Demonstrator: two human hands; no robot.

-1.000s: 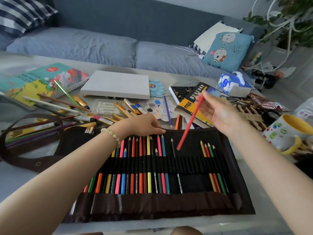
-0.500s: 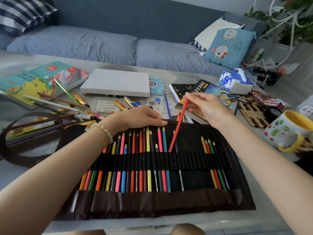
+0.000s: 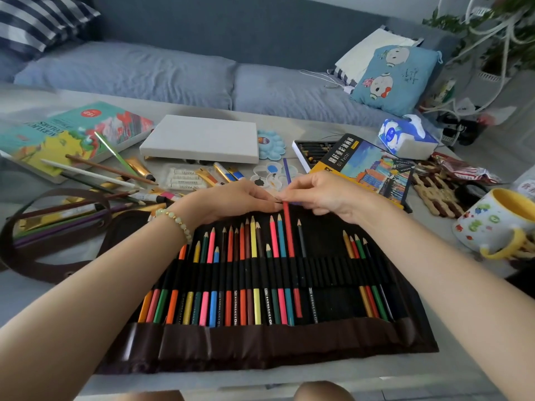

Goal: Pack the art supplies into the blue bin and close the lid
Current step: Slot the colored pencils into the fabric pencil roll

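A dark brown roll-up pencil case lies open in front of me with several coloured pencils in its black elastic loops. A red pencil sits in a loop near the middle. My right hand pinches its top end. My left hand lies flat with straight fingers on the case's upper edge, its fingertips touching the right hand's. No blue bin is in view.
Behind the case lie a white canvas, an oil pastel box, paint tubes, palettes, loose brushes and pencils and an acrylic colours box. A mug and tissue pack stand at right. A sofa runs along the back.
My right hand has brought the red pencil down from the air and slid it into a loop of the case. My left hand has stayed on the case's upper edge.
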